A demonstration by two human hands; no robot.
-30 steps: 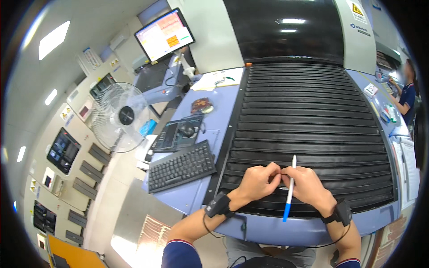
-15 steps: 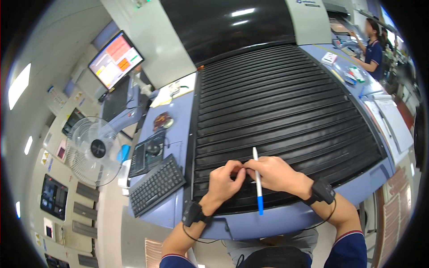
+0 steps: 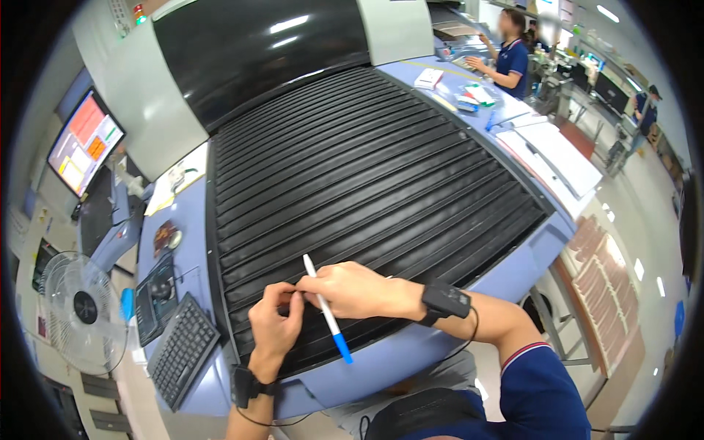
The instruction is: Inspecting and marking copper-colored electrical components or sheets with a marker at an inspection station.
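Over the near part of the black ribbed machine bed (image 3: 352, 172), my two hands meet at the fingertips. A white marker pen with a blue end (image 3: 331, 323) is held in my right hand (image 3: 348, 289), slanting with its blue end toward me. My left hand (image 3: 273, 326) is closed in a pinch, its thumb and forefinger touching beside the right fingertips. Whatever lies between the left fingertips is too small or hidden to make out. Each wrist wears a black strapped device with a cable.
To the left are a black keyboard (image 3: 183, 352), a mouse (image 3: 160, 288), a fan (image 3: 85, 308) and a monitor (image 3: 86, 143). Papers and a clipboard (image 3: 557, 158) lie along the right ledge. A co-worker in dark blue (image 3: 511, 66) stands at the far right, by another machine.
The view has swung to the right, so the machine and both hands sit farther left in it. My hands stay together at the fingertips, with the marker pen still held.
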